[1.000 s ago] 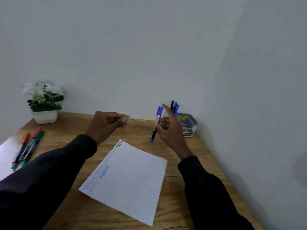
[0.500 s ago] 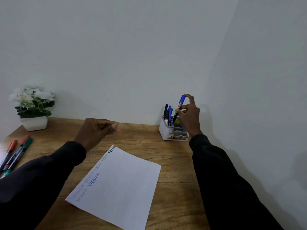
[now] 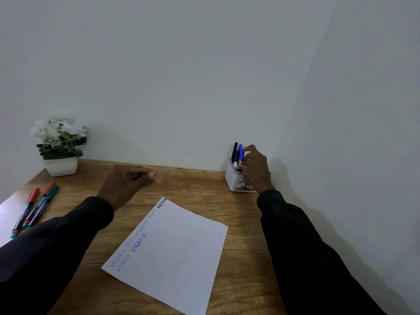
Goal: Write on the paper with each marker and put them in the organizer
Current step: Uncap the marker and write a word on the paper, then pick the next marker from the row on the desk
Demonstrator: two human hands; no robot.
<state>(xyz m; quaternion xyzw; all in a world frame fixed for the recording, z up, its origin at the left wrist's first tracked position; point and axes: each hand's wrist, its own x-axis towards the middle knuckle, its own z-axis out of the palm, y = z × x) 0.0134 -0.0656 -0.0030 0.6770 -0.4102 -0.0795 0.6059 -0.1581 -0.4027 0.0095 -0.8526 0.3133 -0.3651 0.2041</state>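
A white sheet of paper (image 3: 175,255) lies on the wooden desk (image 3: 200,185), with several words written along its left edge. At the back right corner stands a white organizer (image 3: 231,179) that holds black and blue markers upright. My right hand (image 3: 255,169) is over the organizer, its fingertips pinching the blue marker (image 3: 240,149), which stands low inside among the others. My left hand (image 3: 127,181) hovers above the desk left of the paper's top corner, fingers curled and holding nothing. Red and green markers (image 3: 37,206) lie together at the far left.
A white pot of white flowers (image 3: 60,144) sits at the back left against the wall. Walls close the desk at the back and on the right, right beside the organizer. A pale sheet (image 3: 6,214) lies under the markers at the left edge.
My right hand carried the blue marker from above the paper to the organizer and lowered it in among the others. My left hand stayed curled over the desk.
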